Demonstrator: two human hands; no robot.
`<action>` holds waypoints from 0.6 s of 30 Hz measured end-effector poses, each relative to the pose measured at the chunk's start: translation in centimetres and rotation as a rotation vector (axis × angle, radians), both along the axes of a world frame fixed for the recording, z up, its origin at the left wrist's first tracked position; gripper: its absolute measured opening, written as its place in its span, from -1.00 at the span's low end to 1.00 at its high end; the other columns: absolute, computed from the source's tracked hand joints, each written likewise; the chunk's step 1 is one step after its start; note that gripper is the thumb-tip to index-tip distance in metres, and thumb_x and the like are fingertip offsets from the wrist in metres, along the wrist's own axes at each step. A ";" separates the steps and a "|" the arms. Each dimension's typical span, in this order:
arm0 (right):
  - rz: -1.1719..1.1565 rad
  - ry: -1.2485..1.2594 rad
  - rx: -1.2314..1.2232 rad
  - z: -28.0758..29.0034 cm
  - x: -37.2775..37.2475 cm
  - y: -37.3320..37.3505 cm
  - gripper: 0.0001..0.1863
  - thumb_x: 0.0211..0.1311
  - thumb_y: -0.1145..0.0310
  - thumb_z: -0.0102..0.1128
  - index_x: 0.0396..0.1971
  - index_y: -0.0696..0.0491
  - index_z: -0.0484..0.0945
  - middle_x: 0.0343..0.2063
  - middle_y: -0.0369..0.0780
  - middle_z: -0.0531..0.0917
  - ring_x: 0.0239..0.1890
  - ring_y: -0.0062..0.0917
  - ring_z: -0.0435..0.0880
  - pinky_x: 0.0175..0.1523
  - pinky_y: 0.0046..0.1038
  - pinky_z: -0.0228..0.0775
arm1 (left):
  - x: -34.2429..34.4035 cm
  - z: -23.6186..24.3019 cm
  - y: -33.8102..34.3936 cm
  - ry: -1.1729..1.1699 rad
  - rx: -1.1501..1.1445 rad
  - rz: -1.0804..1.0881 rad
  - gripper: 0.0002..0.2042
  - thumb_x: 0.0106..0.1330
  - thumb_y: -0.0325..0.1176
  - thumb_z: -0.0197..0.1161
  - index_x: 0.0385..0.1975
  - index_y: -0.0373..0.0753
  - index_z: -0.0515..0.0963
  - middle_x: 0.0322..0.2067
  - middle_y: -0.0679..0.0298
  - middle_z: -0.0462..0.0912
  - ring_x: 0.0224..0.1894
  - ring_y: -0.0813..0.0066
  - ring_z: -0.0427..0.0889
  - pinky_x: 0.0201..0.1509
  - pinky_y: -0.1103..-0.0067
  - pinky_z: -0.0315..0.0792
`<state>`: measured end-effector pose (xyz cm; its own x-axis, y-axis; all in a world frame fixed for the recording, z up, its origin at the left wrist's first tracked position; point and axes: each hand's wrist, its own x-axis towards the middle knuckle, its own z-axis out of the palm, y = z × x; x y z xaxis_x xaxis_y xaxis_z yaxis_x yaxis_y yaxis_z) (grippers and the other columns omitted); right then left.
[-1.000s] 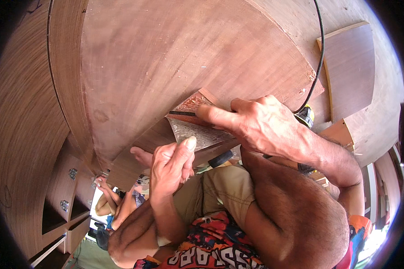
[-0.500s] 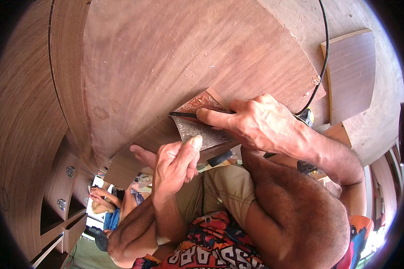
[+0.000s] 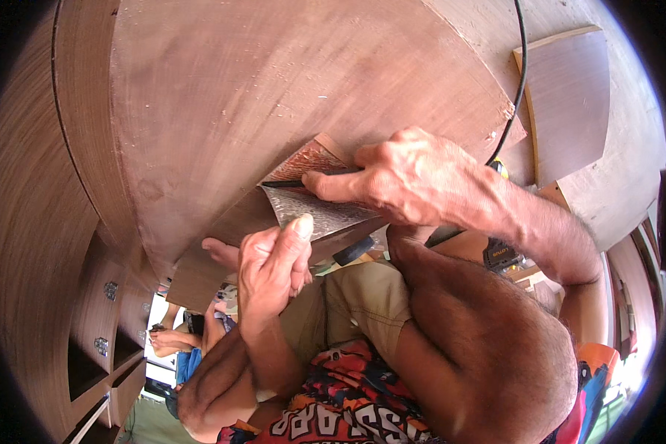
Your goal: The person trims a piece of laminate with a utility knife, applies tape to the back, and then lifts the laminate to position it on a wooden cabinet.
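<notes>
A small rough offcut, reddish on one half (image 3: 311, 159) and speckled grey on the other (image 3: 314, 214), lies at the edge of the large brown panel (image 3: 288, 74). A thin black strip (image 3: 283, 184) crosses between the halves. My right hand (image 3: 392, 177) rests over it, index finger bent onto the strip, the others curled. My left hand (image 3: 270, 274) is closed just below, thumb tip raised against the grey half's lower edge; whatever its curled fingers hold is hidden.
A black cable (image 3: 520, 81) runs beside a loose board (image 3: 566, 103) at right. A power tool (image 3: 502, 253) lies behind my right forearm. A cabinet with hinges (image 3: 89, 296) stands at left. Another person's hands and legs (image 3: 174, 340) show beyond it; my foot (image 3: 222, 251) is under the panel.
The whole view has shifted a little. Both hands and the offcut appear slightly higher and further left, keeping much the same pose. The other person's arms have moved.
</notes>
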<state>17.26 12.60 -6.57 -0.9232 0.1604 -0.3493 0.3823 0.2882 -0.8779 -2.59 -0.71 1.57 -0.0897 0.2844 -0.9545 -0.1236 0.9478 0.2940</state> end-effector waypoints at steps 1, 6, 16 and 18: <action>0.038 -0.023 -0.006 0.1 0.3 0.1 -0.51 0.24 0.40 0.11 0.19 -0.22 0.53 -0.63 -0.08 0.69 -0.44 -0.13 0.79 -0.31 -0.13 0.69 | 0.1 -0.2 -0.1 0.003 0.013 0.012 -0.50 0.58 -0.16 0.14 -0.71 -0.16 0.36 -0.81 0.44 0.28 -0.79 0.68 0.21 -0.65 0.64 0.27; 0.156 -0.085 0.037 0.4 3.3 0.2 -0.41 0.15 0.47 0.18 0.23 -0.23 0.46 -0.70 -0.14 0.62 -0.51 -0.20 0.78 -0.40 -0.16 0.69 | 0.6 -0.2 0.2 0.040 0.008 0.029 -0.49 0.57 -0.15 0.15 -0.73 -0.15 0.36 -0.82 0.44 0.26 -0.80 0.68 0.20 -0.67 0.63 0.25; 0.136 -0.164 -0.032 2.3 9.6 -1.0 -0.23 -0.11 0.42 0.39 0.24 -0.28 0.46 -0.27 -0.11 0.68 -0.54 -0.31 0.73 -0.44 -0.32 0.65 | 0.3 0.2 0.1 0.047 0.009 0.073 -0.48 0.56 -0.15 0.16 -0.76 -0.13 0.34 -0.83 0.45 0.24 -0.80 0.66 0.20 -0.69 0.62 0.25; 0.164 -0.219 -0.046 2.7 10.3 -0.7 -0.23 -0.10 0.43 0.38 0.24 -0.27 0.45 -0.30 -0.12 0.68 -0.57 -0.34 0.71 -0.46 -0.33 0.64 | 0.3 -0.1 0.4 0.020 0.036 0.058 -0.47 0.57 -0.15 0.16 -0.76 -0.13 0.33 -0.83 0.44 0.23 -0.81 0.67 0.20 -0.69 0.62 0.24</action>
